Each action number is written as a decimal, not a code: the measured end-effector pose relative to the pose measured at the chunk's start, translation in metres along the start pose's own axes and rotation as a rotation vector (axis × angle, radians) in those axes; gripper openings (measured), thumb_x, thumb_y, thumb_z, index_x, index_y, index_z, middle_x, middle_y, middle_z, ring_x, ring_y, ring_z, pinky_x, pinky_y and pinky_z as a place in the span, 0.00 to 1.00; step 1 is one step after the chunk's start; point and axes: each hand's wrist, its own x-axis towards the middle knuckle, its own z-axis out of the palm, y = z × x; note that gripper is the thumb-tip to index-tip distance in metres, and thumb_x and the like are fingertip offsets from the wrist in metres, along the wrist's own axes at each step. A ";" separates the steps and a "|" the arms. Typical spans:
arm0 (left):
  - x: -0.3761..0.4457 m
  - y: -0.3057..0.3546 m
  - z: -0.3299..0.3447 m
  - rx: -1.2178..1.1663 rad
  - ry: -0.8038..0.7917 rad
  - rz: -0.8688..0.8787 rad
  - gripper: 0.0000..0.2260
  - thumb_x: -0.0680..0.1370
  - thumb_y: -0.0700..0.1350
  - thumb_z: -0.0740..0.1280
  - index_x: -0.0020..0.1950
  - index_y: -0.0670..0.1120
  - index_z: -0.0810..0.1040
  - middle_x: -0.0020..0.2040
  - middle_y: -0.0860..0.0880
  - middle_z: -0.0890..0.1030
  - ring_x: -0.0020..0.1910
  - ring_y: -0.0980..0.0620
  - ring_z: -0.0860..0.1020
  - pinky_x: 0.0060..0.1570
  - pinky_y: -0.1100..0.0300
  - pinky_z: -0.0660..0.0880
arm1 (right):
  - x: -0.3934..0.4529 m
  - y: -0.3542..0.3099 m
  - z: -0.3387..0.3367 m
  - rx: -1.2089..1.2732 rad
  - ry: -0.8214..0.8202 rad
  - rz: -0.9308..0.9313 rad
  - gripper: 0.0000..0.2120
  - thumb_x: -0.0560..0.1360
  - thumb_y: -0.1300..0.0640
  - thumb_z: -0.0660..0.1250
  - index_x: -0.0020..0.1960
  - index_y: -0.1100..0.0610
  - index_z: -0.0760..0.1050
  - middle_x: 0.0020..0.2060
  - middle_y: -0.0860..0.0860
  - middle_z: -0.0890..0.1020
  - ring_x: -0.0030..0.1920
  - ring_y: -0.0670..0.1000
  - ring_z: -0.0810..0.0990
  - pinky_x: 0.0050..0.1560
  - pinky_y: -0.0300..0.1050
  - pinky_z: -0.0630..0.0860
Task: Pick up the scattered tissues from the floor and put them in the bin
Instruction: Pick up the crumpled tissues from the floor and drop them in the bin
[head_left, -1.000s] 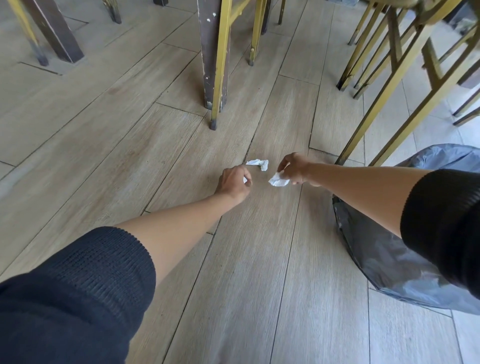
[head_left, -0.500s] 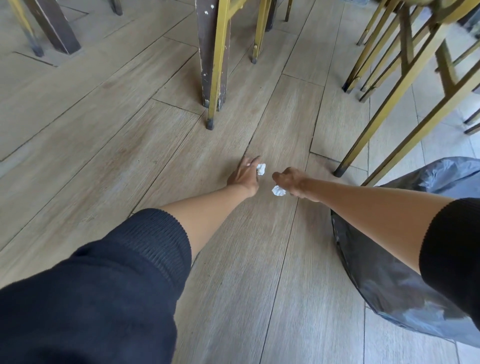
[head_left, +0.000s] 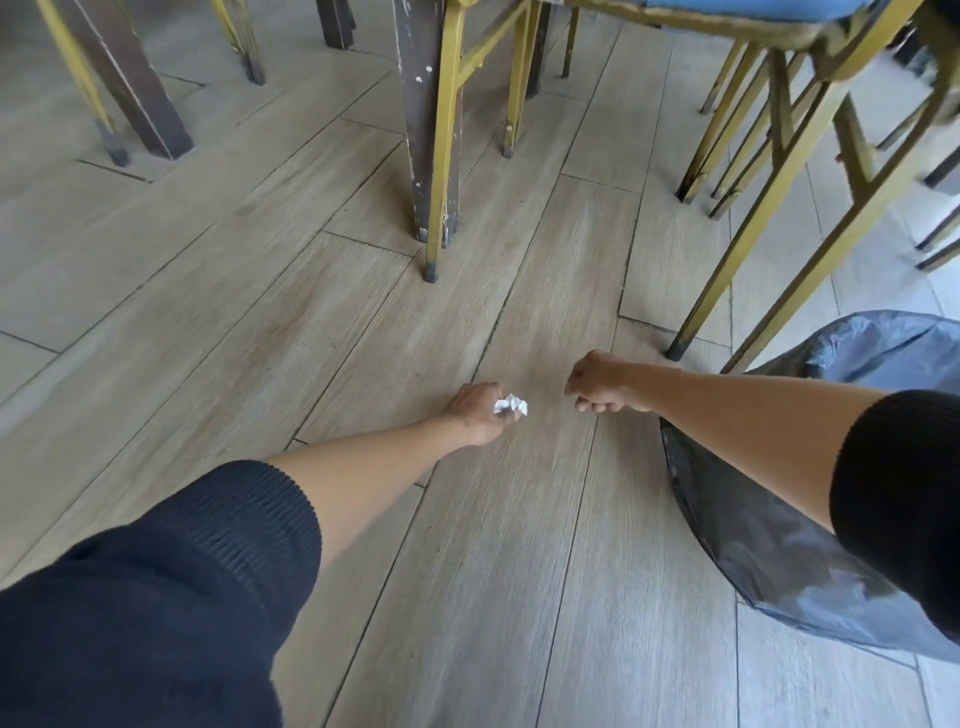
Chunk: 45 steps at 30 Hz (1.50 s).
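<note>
Reaching low over the plank floor (head_left: 363, 322), my left hand (head_left: 480, 413) pinches a crumpled white tissue (head_left: 511, 405) at its fingertips. My right hand (head_left: 600, 383) sits just beside it, fingers curled tight; whether a tissue is inside I cannot tell. Bin (head_left: 779, 545), lined with a dark bag, stands under my right forearm, near gold chair legs (head_left: 769, 228).

Soft, even daylight, brighter at right; wide-angle bending and slight blur toward edges.
</note>
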 end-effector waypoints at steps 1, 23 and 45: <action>-0.007 0.005 -0.006 -0.042 0.005 -0.001 0.19 0.81 0.58 0.64 0.55 0.42 0.77 0.47 0.48 0.77 0.43 0.50 0.75 0.41 0.59 0.70 | -0.005 -0.004 0.001 0.039 -0.013 -0.003 0.11 0.82 0.58 0.62 0.58 0.64 0.78 0.35 0.53 0.80 0.27 0.47 0.68 0.26 0.39 0.63; -0.103 0.177 -0.051 -0.435 0.359 0.123 0.13 0.77 0.38 0.59 0.62 0.46 0.67 0.61 0.46 0.71 0.59 0.46 0.74 0.53 0.49 0.78 | -0.145 -0.027 -0.020 1.298 -0.070 0.049 0.14 0.79 0.44 0.56 0.48 0.52 0.73 0.40 0.51 0.77 0.40 0.49 0.75 0.37 0.40 0.73; -0.133 0.191 -0.061 -0.275 0.366 0.250 0.08 0.82 0.45 0.60 0.60 0.45 0.73 0.55 0.48 0.78 0.58 0.48 0.76 0.52 0.60 0.69 | -0.213 0.012 -0.106 0.665 0.091 -0.042 0.09 0.81 0.56 0.61 0.47 0.58 0.77 0.37 0.54 0.77 0.25 0.47 0.68 0.19 0.34 0.58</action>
